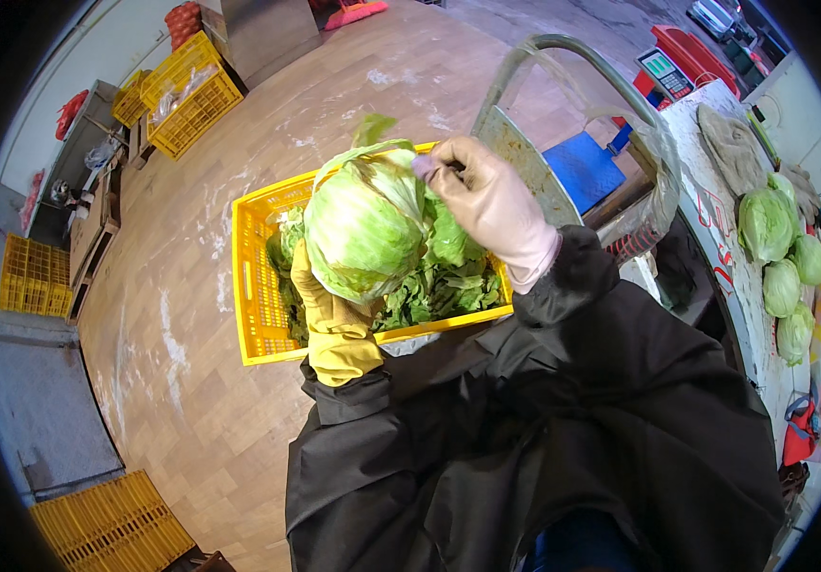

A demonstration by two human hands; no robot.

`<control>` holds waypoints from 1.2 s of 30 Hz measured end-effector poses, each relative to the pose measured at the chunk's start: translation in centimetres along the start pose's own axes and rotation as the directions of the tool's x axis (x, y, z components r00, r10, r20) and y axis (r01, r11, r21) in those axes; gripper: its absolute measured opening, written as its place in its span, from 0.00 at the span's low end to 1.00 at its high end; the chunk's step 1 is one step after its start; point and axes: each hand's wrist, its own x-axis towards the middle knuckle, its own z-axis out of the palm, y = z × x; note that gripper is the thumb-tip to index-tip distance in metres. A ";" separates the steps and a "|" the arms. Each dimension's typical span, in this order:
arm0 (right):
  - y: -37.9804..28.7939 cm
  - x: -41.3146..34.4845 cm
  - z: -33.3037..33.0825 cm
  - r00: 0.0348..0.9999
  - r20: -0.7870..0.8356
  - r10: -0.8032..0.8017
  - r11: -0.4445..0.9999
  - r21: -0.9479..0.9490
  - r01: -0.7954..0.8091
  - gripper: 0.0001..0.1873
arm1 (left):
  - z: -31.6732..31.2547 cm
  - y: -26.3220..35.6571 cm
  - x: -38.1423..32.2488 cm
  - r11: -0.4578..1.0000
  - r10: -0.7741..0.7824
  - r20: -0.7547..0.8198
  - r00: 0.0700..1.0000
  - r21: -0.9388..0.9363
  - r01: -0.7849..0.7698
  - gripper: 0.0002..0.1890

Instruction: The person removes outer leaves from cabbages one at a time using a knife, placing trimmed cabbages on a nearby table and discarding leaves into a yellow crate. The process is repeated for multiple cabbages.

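Note:
My left hand (335, 325), in a yellow glove, supports a pale green head of iceberg lettuce (364, 229) from below. Curled at the upper right of that head is my right hand (485, 200), in a pale pink glove, its thumb and fingers pinched on the brownish edge of an outer leaf (402, 166). A blurred piece of leaf (373, 130) shows just above the head. Beneath both hands is a yellow plastic crate (261, 336) holding loose green leaves (446, 293), partly hidden by the lettuce and the left glove.
Right of me, several lettuce heads (767, 225) and a cloth glove (728, 146) lie on a white table (714, 214) with a digital scale (664, 75). A metal tube handle (575, 43) rises beyond the crate. Yellow crates (192, 93) stand at the far left, and a stack (114, 525) at lower left.

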 end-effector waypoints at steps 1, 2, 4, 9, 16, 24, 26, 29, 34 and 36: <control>0.0 0.2 -0.1 1.000 -0.020 -0.010 0.999 0.033 0.010 0.10 | -0.2 0.0 -0.1 1.000 0.008 -0.025 1.000 0.011 -0.008 0.37; 0.3 0.5 -0.4 0.999 -0.042 -0.019 0.998 0.065 0.022 0.09 | -0.4 0.0 -0.2 0.999 0.024 -0.010 1.000 0.025 -0.024 0.36; 1.0 1.3 -0.5 0.997 -0.066 0.028 1.000 0.013 -0.028 0.07 | -0.8 0.1 -0.1 0.999 0.032 0.002 0.999 0.041 -0.032 0.38; 3.6 2.7 -0.7 0.940 -0.035 0.339 0.936 -0.084 -0.341 0.12 | -1.4 0.1 -0.1 0.987 0.086 0.019 0.996 0.132 -0.088 0.43; 5.7 1.1 1.2 0.870 -0.079 0.486 0.856 -0.157 -0.492 0.16 | -0.2 -0.1 0.4 0.277 0.312 0.270 0.911 0.891 -0.359 0.51; 7.7 -1.9 2.2 0.900 0.063 0.432 0.902 -0.041 -0.430 0.22 | -1.2 0.0 0.2 0.357 0.372 0.139 0.918 0.891 -0.279 0.58; 7.2 -2.0 2.1 0.948 0.088 0.307 0.936 -0.207 -0.284 0.22 | -1.5 0.2 0.1 0.069 0.322 0.304 0.897 0.937 -0.342 0.55; 4.8 -2.2 1.4 0.975 -0.071 0.209 0.978 0.004 -0.209 0.19 | -1.4 0.2 0.3 -0.490 0.252 0.465 0.849 0.818 -0.303 0.50; 0.3 -2.4 1.8 0.974 -0.084 -0.209 0.971 0.100 0.217 0.22 | -0.4 -0.4 1.5 -0.634 0.323 0.483 0.814 0.749 -0.192 0.45; -0.4 -2.0 2.2 0.937 -0.004 -0.349 0.937 -0.014 0.349 0.30 | -0.4 -0.2 1.7 -0.440 0.325 0.390 0.862 0.869 -0.227 0.40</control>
